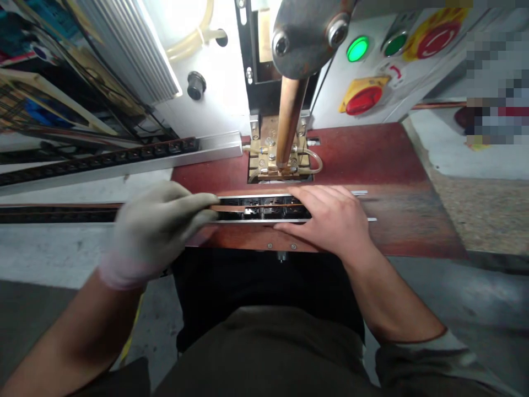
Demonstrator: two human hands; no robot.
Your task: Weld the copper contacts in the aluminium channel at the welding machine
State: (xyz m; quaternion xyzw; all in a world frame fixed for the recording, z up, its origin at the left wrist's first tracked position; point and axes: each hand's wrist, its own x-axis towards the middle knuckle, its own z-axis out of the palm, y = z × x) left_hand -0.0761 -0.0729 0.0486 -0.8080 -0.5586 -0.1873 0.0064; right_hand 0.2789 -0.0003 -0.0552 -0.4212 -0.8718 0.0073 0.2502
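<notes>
Single head-worn view, looking forward and steeply down from above the near side of the reddish-brown board, with the wearer's torso filling the foreground on that side. Close range, wide field: the board crosses mid-frame, left hand and right hand over it, machine front rising beyond it. Coverage runs from floor on the board's near side to control buttons beyond its right half; background past its left end looks soft, detail hard to judge.
</notes>
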